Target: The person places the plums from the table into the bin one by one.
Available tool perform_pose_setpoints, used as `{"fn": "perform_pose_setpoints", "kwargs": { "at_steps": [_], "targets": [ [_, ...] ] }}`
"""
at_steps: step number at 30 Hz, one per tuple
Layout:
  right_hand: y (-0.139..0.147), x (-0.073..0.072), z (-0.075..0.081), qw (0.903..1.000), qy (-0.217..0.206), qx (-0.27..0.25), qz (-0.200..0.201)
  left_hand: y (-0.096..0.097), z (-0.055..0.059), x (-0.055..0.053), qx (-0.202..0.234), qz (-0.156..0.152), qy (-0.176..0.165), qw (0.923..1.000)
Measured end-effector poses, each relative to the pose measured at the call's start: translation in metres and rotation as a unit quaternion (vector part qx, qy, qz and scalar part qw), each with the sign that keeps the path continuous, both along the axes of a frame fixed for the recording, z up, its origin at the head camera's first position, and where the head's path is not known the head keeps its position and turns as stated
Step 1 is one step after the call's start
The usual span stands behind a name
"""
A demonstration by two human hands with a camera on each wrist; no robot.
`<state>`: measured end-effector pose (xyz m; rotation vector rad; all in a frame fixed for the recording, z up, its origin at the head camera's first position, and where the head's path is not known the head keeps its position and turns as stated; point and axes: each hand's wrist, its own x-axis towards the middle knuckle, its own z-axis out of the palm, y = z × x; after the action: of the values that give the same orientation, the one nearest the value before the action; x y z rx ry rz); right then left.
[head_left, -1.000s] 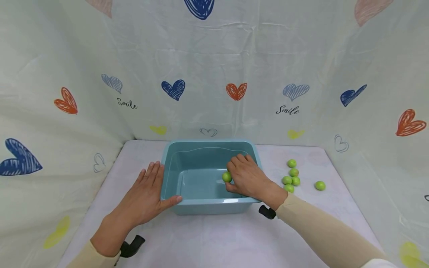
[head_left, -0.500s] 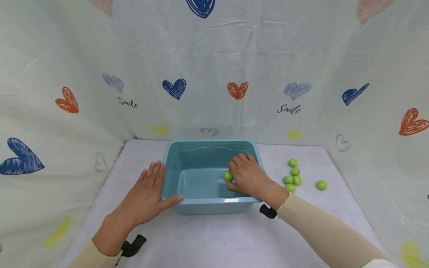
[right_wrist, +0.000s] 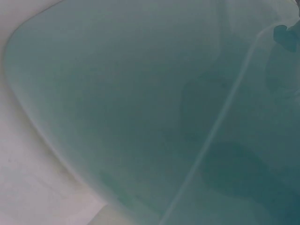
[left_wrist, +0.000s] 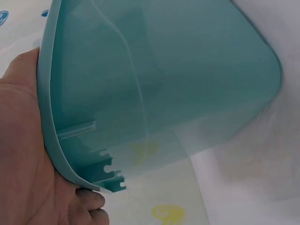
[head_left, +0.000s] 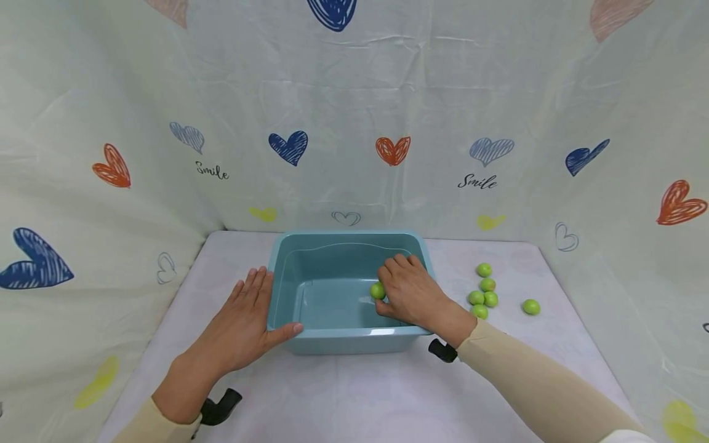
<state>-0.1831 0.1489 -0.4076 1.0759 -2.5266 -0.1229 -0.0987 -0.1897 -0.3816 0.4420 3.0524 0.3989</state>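
head view has your left hand (head_left: 240,326) laid along the left side of the blue-green bin (head_left: 343,343), its fingers straight and close together, the thumb spread away over the near corner of the rim; that contact on two sides probably serves to keep the bin from sliding. left wrist view agrees, with your palm against the outside of the rim. your right hand (head_left: 411,294) is down inside the bin's right end, fingers curled, seeming to pinch a green ball (head_left: 378,290) against the thumb, so the ball sits within the bin's walls. your knuckles hide the fingertips and the right wrist view is dim, so how firm that pinch is cannot be told. five green balls (head_left: 476,298) lie grouped on the table (head_left: 343,400) to the right of the bin, with a lone green ball (head_left: 531,307) farther right, likely placed there for your right hand's easy reach.
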Motion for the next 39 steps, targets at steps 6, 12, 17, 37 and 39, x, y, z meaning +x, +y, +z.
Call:
{"fn": "perform_pose_setpoints", "kwargs": {
  "at_steps": [6, 12, 17, 37, 39],
  "targets": [
    [0.0004, 0.0003, -0.0003, 0.9999, 0.012, -0.003, 0.005, 0.0006, -0.0005, 0.0005, 0.0, 0.0, 0.002, 1.0],
    [0.0005, 0.0002, -0.0007, 0.9998, 0.019, -0.001, 0.006, 0.0006, -0.0003, 0.0007, -0.001, 0.0, 0.001, 1.0],
    [0.0004, 0.0003, -0.0006, 0.9999, 0.015, 0.0, 0.004, 0.0005, 0.0002, 0.0009, 0.002, 0.0, 0.0, 1.0],
    [0.0003, -0.0003, -0.0009, 0.9999, 0.01, 0.007, -0.002, 0.0006, 0.001, 0.0002, 0.001, -0.002, 0.002, 1.0],
    [0.0004, -0.0003, -0.001, 0.9998, 0.017, 0.008, -0.001, 0.0006, 0.0008, 0.0001, 0.002, -0.003, 0.002, 1.0]
  ]
}}
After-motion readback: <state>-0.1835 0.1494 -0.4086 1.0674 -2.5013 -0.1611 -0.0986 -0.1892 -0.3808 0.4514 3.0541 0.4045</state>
